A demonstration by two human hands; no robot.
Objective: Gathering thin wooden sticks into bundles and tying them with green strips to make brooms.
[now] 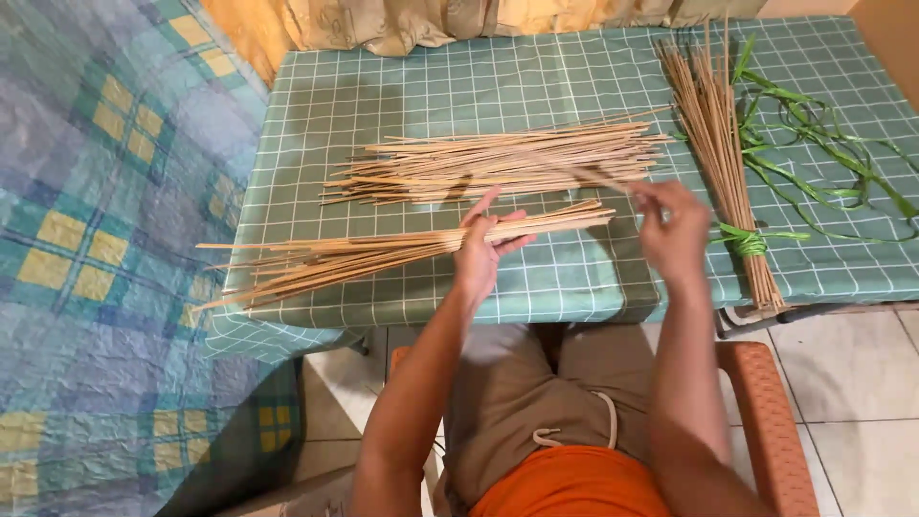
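Head view, left hand [481,251] gripping stick bundle [383,254] fanning leftward, right hand [673,225] pinching one stick [613,182].

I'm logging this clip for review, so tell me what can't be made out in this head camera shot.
- Right hand: motion blur; whether its fingertips pinch a stick is unclear.
- Held sticks: the left hand covers the part in its grip.
- Tied bundle: tips cut by the top edge.
- Loose pile: sticks overlap, too thin to count.
- Green strips: run off the right edge.
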